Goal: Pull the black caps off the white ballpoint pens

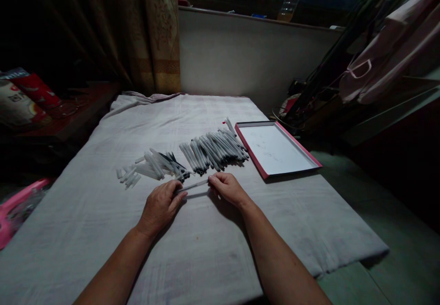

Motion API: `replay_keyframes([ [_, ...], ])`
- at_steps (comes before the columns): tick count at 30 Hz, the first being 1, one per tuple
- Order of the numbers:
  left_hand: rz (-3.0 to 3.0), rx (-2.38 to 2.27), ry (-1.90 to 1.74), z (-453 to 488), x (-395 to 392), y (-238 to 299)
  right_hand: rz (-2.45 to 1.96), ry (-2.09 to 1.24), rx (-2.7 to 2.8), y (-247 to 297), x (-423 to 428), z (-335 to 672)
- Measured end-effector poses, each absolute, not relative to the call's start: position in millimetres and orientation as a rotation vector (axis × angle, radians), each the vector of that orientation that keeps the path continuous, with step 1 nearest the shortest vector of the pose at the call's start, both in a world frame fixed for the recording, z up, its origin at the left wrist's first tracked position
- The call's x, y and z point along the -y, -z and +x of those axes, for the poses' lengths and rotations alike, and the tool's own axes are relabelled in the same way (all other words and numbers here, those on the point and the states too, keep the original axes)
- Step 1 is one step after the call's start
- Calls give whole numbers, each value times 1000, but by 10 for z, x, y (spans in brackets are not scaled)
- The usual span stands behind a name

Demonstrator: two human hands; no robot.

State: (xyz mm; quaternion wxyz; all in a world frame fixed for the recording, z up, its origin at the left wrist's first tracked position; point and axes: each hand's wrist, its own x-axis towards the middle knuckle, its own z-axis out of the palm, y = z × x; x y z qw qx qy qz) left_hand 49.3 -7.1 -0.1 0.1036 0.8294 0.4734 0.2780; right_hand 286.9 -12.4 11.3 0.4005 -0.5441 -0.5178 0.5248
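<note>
My left hand (161,205) and my right hand (227,188) hold a thin translucent pen (195,185) between them, just above the cloth. The left fingers are closed on one end, and the right thumb and fingers pinch the other. Just beyond the hands lies a row of pale translucent pens (209,151) with dark ends, side by side. Left of that row is a loose heap of pale pen tubes (153,163), with several thin black pieces (172,158) and small dark parts among them. Which pen part each hand covers is hidden.
A shallow box lid (292,158) with a pink-red rim lies at the right, small marks on its white inside. Pale checked cloth (206,254) covers the table. A dark red side table (79,112) stands left, a pink object (20,199) below it. Pink fabric (385,62) hangs right.
</note>
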Motion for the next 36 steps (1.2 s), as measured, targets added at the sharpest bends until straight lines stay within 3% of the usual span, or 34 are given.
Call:
replay_keyframes([
  [13, 2451, -1334, -832, 456, 32, -3, -1215, -1335, 1136, -10, 113, 2874],
  [36, 2411, -1372, -815, 439, 77, 4, -1343, -1289, 1183, -117, 144, 2860],
])
